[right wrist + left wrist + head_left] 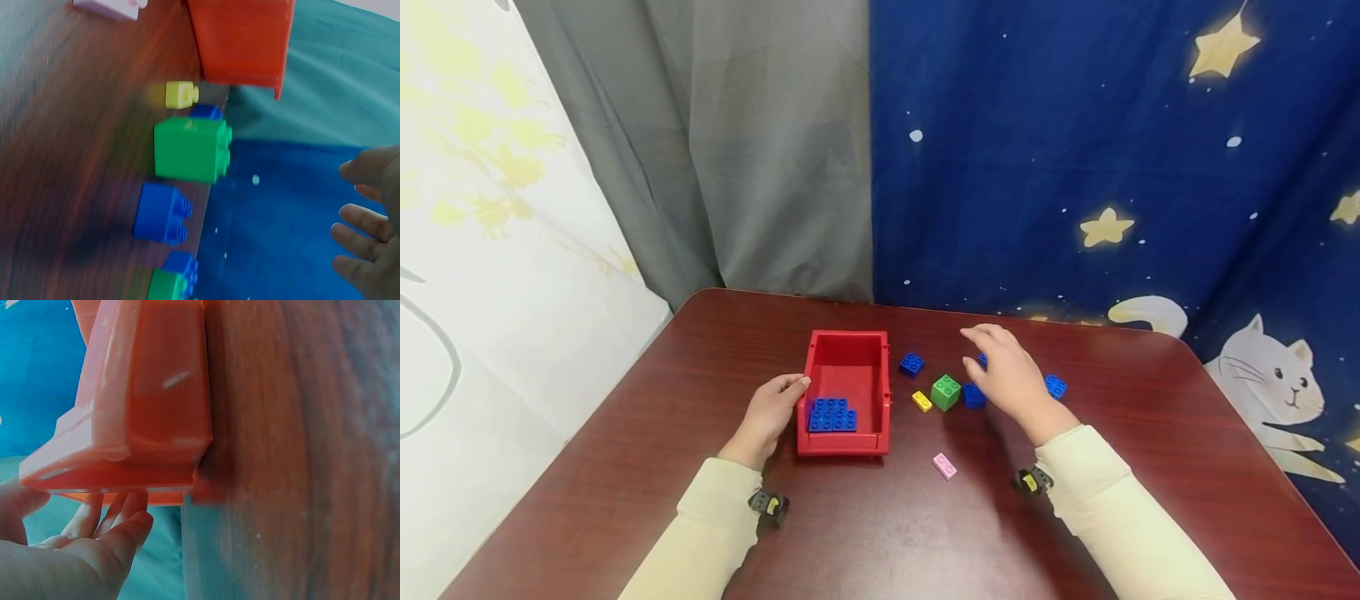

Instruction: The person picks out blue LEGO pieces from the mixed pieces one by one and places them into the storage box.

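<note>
My left hand (772, 410) holds the left wall of a red plastic bin (844, 446), thumb over the rim. In the left wrist view the fingers (128, 534) lie beneath the bin's rim. Several blue toy bricks (832, 417) lie at the bin's near end. My right hand (1009, 372) hovers above the table, fingers apart, holding nothing. Beneath and beside it are a blue brick (973, 396) and a green brick (946, 392). The right wrist view shows another green brick (166, 285) beside a blue one (182, 263); in the head view my hand hides that green brick.
A small yellow brick (922, 402) and a blue brick (912, 364) lie right of the bin. Closer to me is a pink brick (944, 467). Another blue brick (1056, 386) sits beyond my right wrist. Curtains (1000, 167) hang behind the brown table (880, 533).
</note>
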The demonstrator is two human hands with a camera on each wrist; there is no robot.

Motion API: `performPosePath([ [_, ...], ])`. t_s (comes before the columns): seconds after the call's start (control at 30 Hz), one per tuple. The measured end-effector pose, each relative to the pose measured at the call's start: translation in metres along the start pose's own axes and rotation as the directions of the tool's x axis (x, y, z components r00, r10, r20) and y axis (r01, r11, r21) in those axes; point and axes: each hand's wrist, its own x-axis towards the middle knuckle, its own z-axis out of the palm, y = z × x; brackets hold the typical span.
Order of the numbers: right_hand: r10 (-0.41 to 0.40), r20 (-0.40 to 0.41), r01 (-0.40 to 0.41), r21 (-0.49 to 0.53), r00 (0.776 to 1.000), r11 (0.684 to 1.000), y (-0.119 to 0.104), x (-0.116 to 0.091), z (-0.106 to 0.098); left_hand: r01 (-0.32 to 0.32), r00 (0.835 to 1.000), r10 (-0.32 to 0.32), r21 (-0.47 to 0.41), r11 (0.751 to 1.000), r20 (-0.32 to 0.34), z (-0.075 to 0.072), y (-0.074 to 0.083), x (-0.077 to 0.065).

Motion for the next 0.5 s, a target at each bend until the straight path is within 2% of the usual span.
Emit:
performPosePath([
  [0.27,0.14,0.025,-0.139,-0.037,0.99,0.99,0.029,-0.007,-0.004,-0.005,1.0,0.005,-0.012,1.0,-0.003,0.0,-0.001,0.001],
  [0.5,0.261,0.068,-0.255,-0.084,0.963,0.963,0.05,-0.017,-0.009,-0.002,1.0,0.002,-0.012,1.0,0.001,0.001,-0.002,0.001],
])
